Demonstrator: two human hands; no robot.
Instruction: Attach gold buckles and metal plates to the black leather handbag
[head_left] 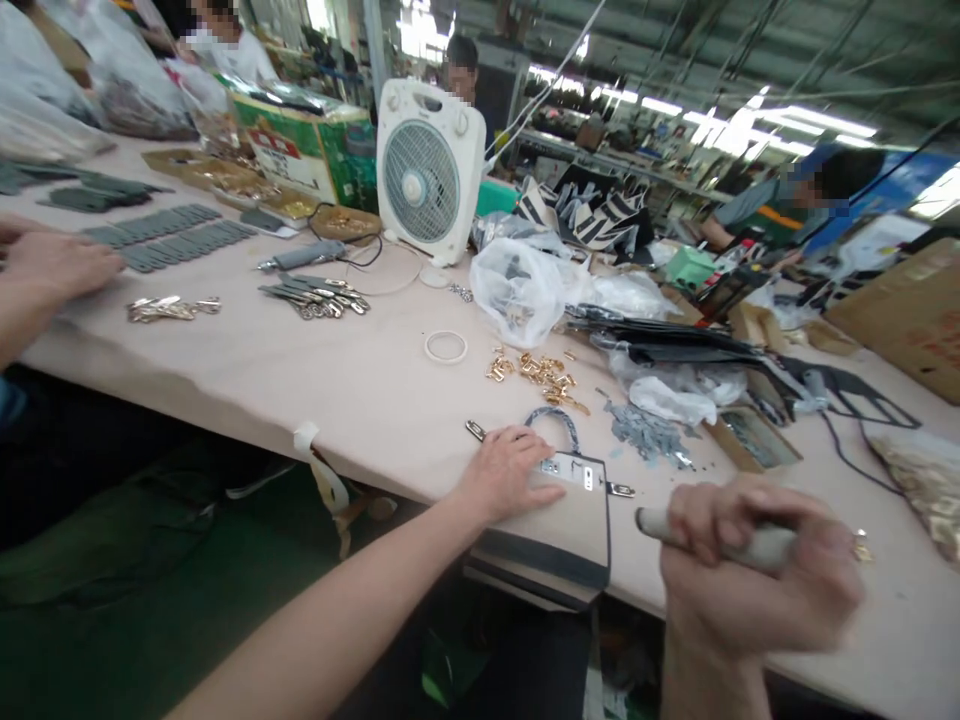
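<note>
A beige handbag with dark edging lies at the table's front edge, its lower part jutting out over the edge. On its upper part, next to the curved handle, my left hand rests flat with fingers stretched out. Metal plates show on the bag's top, and a metal clasp piece sticks out at its right side. To the right of the bag, my right hand is raised and wrapped round a grey cylindrical tool. The tool's far end is hidden by the fingers, and the hand is slightly blurred.
Gold metal fittings and grey scraps lie beyond the bag. A white ring, a fan and a grey corded tool stand or lie farther back. At left is another person's hand near grey strips.
</note>
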